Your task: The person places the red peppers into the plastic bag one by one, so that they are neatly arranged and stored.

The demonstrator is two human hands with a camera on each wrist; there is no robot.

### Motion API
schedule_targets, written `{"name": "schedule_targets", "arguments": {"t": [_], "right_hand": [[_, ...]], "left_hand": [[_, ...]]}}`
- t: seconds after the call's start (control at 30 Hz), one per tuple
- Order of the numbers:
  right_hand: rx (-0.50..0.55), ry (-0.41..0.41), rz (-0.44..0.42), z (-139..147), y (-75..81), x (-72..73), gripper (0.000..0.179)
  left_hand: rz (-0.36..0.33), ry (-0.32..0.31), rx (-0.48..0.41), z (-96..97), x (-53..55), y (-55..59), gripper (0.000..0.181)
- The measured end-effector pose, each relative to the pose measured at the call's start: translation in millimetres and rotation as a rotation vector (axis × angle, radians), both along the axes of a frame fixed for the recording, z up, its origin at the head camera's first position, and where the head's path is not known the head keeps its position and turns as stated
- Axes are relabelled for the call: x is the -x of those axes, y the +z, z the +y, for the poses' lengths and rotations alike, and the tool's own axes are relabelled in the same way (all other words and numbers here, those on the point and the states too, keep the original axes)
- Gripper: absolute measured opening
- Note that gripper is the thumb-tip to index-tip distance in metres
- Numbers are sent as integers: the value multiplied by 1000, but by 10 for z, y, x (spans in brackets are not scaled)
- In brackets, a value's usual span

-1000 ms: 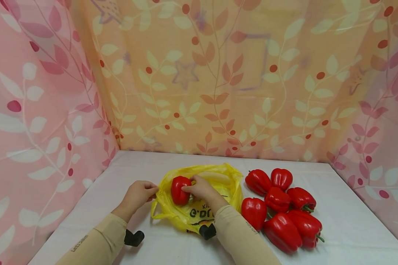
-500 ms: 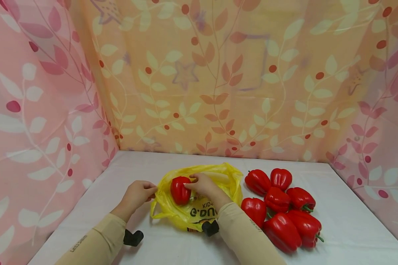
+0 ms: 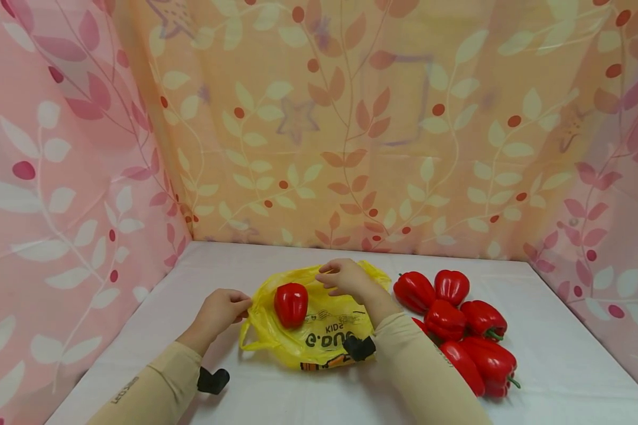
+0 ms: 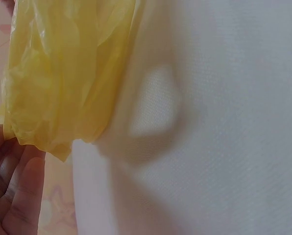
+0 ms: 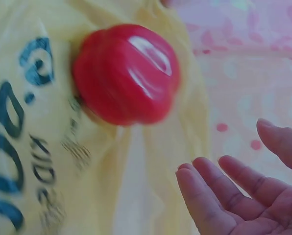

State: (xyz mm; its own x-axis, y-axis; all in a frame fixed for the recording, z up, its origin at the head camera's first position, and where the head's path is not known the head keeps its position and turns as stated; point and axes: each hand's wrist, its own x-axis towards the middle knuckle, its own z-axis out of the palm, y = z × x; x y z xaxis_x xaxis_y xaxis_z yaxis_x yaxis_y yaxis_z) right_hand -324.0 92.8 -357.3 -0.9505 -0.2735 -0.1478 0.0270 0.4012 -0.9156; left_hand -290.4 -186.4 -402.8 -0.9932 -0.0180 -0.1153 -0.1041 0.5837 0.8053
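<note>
A yellow plastic bag (image 3: 292, 348) lies spread on the table with its mouth open and dark lettering showing. Inside it, toward the left, rests one red bell pepper (image 3: 290, 305), also seen as a bell pepper (image 5: 126, 74) in the right wrist view. My left hand (image 3: 220, 313) pinches the bag's left edge between thumb and fingers; in the left wrist view the fingers (image 4: 23, 191) grip the yellow film (image 4: 62, 88). Above the bag's far right part hovers my right hand (image 3: 351, 280), fingers relaxed and holding nothing, apart from the pepper.
Several red bell peppers (image 3: 445, 320) are clustered to the right of the bag, some partly hidden by my right sleeve (image 3: 420, 366). A white cloth (image 3: 212, 260) covers the table. Patterned curtains (image 3: 351, 130) stand behind and at both sides.
My right hand has let go of the bell pepper inside the bag and moved up and to the right. The left hand keeps its hold on the bag's edge.
</note>
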Motion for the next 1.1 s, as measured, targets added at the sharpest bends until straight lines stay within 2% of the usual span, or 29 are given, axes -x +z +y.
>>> {"name": "schedule_targets", "arguments": {"t": [0.23,0.63,0.97,1.1], "right_hand": [[14,-47,8,280,190,-17,33],[14,-50,56,737,461,-36,37],[-1,-41,112,1294,678,-155,49],[-40,-47,126,1541,727,-209,54]], "left_hand": [[2,1,-2,3,14,-8,15],[-2,0,5,9,11,3,16],[3,3,6,10,-10,4,15],[-3,8,6,13,-4,3,15]]}}
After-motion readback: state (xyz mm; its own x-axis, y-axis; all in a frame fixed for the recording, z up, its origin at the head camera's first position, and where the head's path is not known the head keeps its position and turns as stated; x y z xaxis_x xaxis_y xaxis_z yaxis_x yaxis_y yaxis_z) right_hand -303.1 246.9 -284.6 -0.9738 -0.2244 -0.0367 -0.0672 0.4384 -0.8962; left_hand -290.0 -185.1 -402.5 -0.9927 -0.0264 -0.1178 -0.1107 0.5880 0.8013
